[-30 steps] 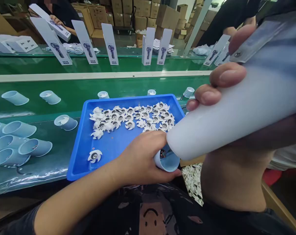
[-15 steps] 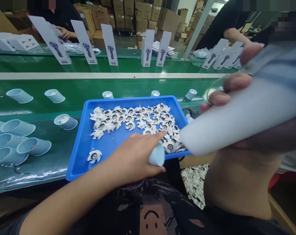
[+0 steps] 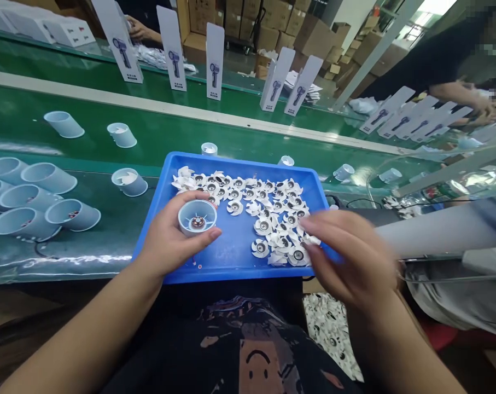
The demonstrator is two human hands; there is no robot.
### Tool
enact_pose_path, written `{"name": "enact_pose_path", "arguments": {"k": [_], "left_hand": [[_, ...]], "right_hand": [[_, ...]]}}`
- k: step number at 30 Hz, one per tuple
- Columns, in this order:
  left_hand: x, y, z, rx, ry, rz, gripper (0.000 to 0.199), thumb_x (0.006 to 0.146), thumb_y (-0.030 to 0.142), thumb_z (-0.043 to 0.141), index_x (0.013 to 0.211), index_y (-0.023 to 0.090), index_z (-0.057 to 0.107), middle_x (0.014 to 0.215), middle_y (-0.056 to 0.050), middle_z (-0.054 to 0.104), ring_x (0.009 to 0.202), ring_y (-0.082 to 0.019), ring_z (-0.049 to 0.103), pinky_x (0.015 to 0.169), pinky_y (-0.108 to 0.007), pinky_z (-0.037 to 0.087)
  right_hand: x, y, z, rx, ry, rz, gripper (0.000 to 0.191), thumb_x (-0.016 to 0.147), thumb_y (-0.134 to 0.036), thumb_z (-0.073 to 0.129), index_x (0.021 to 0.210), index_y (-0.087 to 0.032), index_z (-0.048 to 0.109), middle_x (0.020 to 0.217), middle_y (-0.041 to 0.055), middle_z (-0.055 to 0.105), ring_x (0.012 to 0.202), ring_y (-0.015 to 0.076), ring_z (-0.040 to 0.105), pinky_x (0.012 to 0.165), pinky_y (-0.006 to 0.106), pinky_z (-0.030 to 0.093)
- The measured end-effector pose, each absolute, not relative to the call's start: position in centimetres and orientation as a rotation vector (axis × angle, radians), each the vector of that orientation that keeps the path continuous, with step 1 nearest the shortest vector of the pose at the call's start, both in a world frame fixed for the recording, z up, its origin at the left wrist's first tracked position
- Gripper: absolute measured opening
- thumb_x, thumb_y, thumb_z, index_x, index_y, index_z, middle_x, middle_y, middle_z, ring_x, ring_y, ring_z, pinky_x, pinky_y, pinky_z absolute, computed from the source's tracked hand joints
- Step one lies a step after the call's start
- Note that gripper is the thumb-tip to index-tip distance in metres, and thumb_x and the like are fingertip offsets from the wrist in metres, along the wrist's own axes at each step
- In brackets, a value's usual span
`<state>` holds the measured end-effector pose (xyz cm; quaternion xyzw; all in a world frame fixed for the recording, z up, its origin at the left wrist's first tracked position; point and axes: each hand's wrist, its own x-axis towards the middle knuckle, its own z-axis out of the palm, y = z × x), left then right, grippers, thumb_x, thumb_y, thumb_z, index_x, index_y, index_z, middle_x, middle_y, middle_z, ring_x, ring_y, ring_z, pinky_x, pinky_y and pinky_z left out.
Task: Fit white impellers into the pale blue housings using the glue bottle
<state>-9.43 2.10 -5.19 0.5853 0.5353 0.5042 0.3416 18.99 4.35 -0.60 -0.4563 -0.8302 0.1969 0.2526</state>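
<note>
My left hand is wrapped around a light-blue cylindrical fan housing, over the left part of a blue tray. The housing's open end faces up, showing a copper-coloured motor winding inside. White fan impellers with dark round hubs lie heaped along the tray's back and right side. Over the tray's right end is my right hand, blurred by motion. Its thumb and forefinger are apart, beside the impellers, and white shows between the tips. I see nothing clearly held there.
More blue housings stand at left, others along the green belt. Several printed white boxes stand behind. At right a pale bar juts in. Below it lies a container of loose impellers. Co-workers' hands show opposite.
My left hand has moved left with the housing and turned its opening upward. My right hand has come away from beside the pale bar to the tray's right end. The view has tilted.
</note>
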Motion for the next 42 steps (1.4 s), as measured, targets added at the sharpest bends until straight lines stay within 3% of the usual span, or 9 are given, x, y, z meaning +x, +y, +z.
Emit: {"name": "enact_pose_path", "arguments": {"k": [4, 11, 20, 25, 29, 34, 38, 40, 42], "left_hand": [[-9.4, 2.0, -5.4, 1.656, 1.478, 1.233, 0.054, 0.07, 0.046, 0.077, 0.115, 0.022, 0.059, 0.112, -0.008, 0.069, 0.103, -0.029, 0.066, 0.096, -0.047, 0.051], [-9.4, 1.9, -6.0, 1.677, 1.519, 1.161, 0.063, 0.069, 0.033, 0.079, 0.124, 0.022, 0.05, 0.128, -0.009, 0.061, 0.119, -0.029, 0.059, 0.103, -0.046, 0.047], [-9.2, 1.6, -5.9, 2.003, 1.429, 1.202, 0.049, 0.073, 0.021, 0.069, 0.12, 0.025, 0.057, 0.122, -0.006, 0.069, 0.115, -0.028, 0.062, 0.104, -0.05, 0.043], [-8.2, 1.1, -6.0, 2.142, 1.366, 1.217, 0.049, 0.072, 0.025, 0.065, 0.119, 0.017, 0.057, 0.116, -0.011, 0.07, 0.109, -0.03, 0.065, 0.096, -0.049, 0.049], [-7.6, 0.3, -6.6, 2.211, 1.395, 1.285, 0.035, 0.076, 0.023, 0.06, 0.111, 0.019, 0.058, 0.107, -0.01, 0.072, 0.102, -0.029, 0.067, 0.091, -0.047, 0.052], [-7.5, -0.4, -7.0, 2.198, 1.476, 1.553, 0.035, 0.074, 0.021, 0.06, 0.109, 0.02, 0.057, 0.101, -0.009, 0.071, 0.095, -0.027, 0.067, 0.09, -0.044, 0.054], [-8.4, -0.6, -5.6, 2.144, 1.494, 1.575, 0.036, 0.076, 0.025, 0.067, 0.111, 0.021, 0.058, 0.105, -0.007, 0.072, 0.1, -0.027, 0.067, 0.094, -0.044, 0.052], [-9.4, -0.5, -4.8, 2.121, 1.49, 1.51, 0.039, 0.077, 0.033, 0.074, 0.112, 0.022, 0.06, 0.106, -0.006, 0.072, 0.101, -0.027, 0.067, 0.094, -0.043, 0.051], [-10.9, -0.1, -4.4, 2.083, 1.522, 1.45, 0.046, 0.077, 0.043, 0.077, 0.116, 0.023, 0.06, 0.11, -0.007, 0.072, 0.106, -0.027, 0.066, 0.098, -0.043, 0.049]], "right_hand": [[13.4, 10.1, -3.9, -1.487, -2.649, 0.343, 0.016, 0.096, -0.023, 0.063, 0.109, -0.016, 0.066, 0.116, 0.0082, 0.063, 0.109, 0.0229, 0.06, 0.099, 0.047, 0.049], [9.7, 13.9, -6.9, -1.677, -2.796, 0.246, 0.024, 0.097, -0.033, 0.063, 0.111, -0.014, 0.064, 0.115, 0.0086, 0.062, 0.105, 0.0218, 0.061, 0.094, 0.044, 0.053], [11.4, 7.5, -1.2, -1.131, -2.474, 0.585, 0.021, 0.098, -0.027, 0.046, 0.112, -0.017, 0.057, 0.094, 0.0058, 0.066, 0.078, 0.0144, 0.064, 0.069, 0.027, 0.055], [10.6, 3.8, 0.4, -0.963, -2.445, 0.522, 0.018, 0.085, -0.023, 0.059, 0.102, -0.021, 0.065, 0.092, 0.0037, 0.067, 0.078, 0.0173, 0.062, 0.073, 0.033, 0.052], [9.3, 3.6, -0.7, -0.864, -2.458, 0.386, 0.014, 0.082, -0.015, 0.064, 0.093, -0.021, 0.071, 0.088, 0.0068, 0.062, 0.077, 0.0217, 0.061, 0.071, 0.038, 0.051], [7.5, 5.1, -2.6, -0.622, -2.402, 0.313, 0.016, 0.089, -0.021, 0.059, 0.076, -0.021, 0.069, 0.079, 0.0057, 0.054, 0.067, 0.018, 0.06, 0.058, 0.032, 0.055], [8.0, 5.0, -2.0, -0.589, -2.312, 0.268, 0.031, 0.099, -0.043, 0.051, 0.093, -0.025, 0.076, 0.116, 0.0155, 0.064, 0.093, 0.028, 0.069, 0.073, 0.045, 0.062], [9.4, 4.4, -0.6, -0.541, -2.378, 0.389, 0.035, 0.099, -0.051, 0.051, 0.096, -0.029, 0.078, 0.133, 0.0133, 0.06, 0.109, 0.0312, 0.067, 0.082, 0.046, 0.062], [11.0, 3.6, 0.8, -0.525, -2.423, 0.613, 0.036, 0.098, -0.055, 0.051, 0.092, -0.033, 0.079, 0.133, 0.0071, 0.062, 0.115, 0.0284, 0.065, 0.086, 0.039, 0.062]]}}
